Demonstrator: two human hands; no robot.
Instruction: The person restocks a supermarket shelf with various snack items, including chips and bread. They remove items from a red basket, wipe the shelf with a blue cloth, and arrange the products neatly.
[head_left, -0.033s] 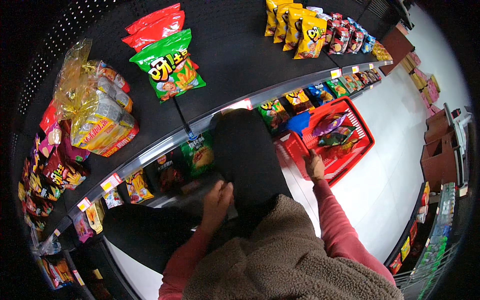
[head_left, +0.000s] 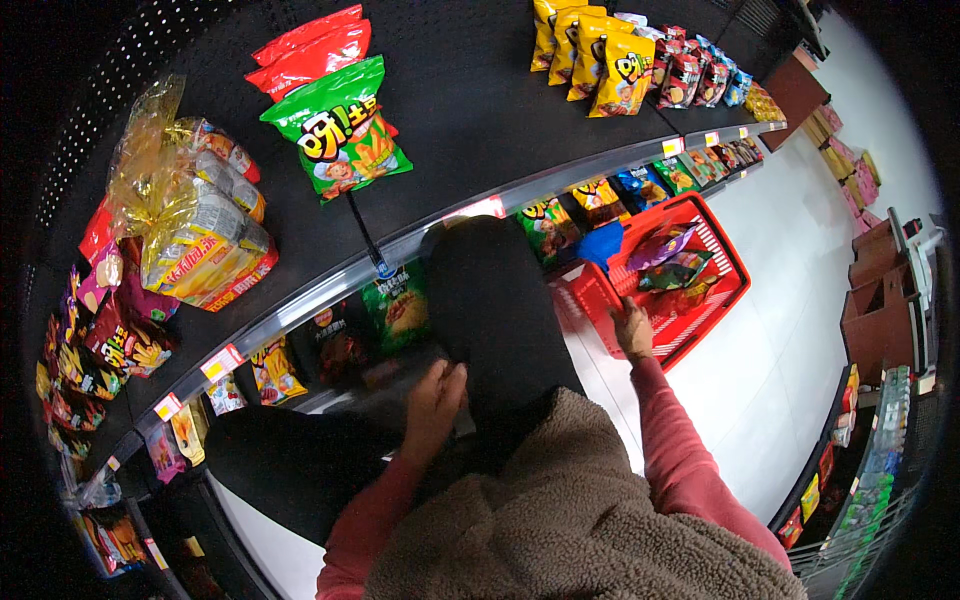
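My right hand [head_left: 632, 328] is closed on the near rim of a red shopping basket [head_left: 735, 262]. The basket stands on the pale floor, right of my bent knee, and holds several shiny snack bags [head_left: 672, 268], one of them purple. A blue piece [head_left: 601, 246] shows at its left corner. My left hand [head_left: 434, 402] hovers in front of the low shelf, beside my dark-trousered leg. Its fingers are curled in, and whatever they may hold is hidden. Closest to it on that shelf are a green snack bag [head_left: 397, 305] and a dark one [head_left: 340, 345].
Above runs a black shelf [head_left: 450, 110] bearing a green chip bag [head_left: 340, 135], yellow chip bags [head_left: 622, 78] and a wrapped multipack [head_left: 205, 255]. Its metal front edge [head_left: 300, 310] passes close beyond my knees. Brown units [head_left: 880, 300] stand at the far right.
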